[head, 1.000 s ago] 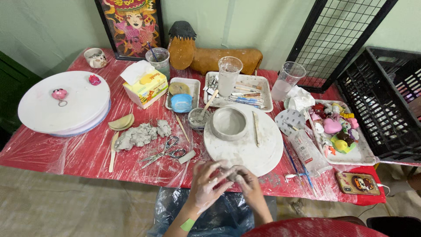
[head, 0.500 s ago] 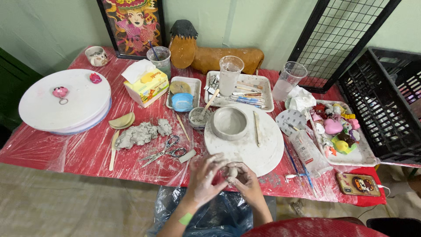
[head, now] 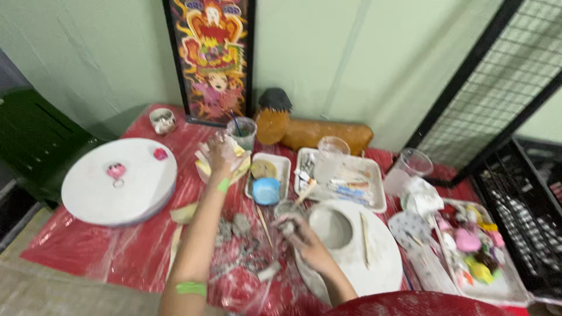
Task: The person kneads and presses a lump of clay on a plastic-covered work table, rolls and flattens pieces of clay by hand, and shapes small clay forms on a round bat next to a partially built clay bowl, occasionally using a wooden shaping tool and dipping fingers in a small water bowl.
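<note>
My left hand, smeared with grey clay, is stretched far out with fingers spread over the yellow box of white tissues. Motion blur hides whether it touches the tissues. My right hand stays near the table's front edge, closed around a small grey clay lump. Just right of it, a grey clay bowl stands on a round white board. More clay lumps and metal tools lie on the red table cover between my arms.
A large white disc lies at the left. A cup of brushes, a blue bowl in a tray, a tool tray, two clear cups and a tray of coloured figures crowd the back and right. A black crate stands at the far right.
My left hand left the clay lump and reached forward to the tissue box. My right hand kept the lump and shifted slightly toward the bowl. The camera tilted up.
</note>
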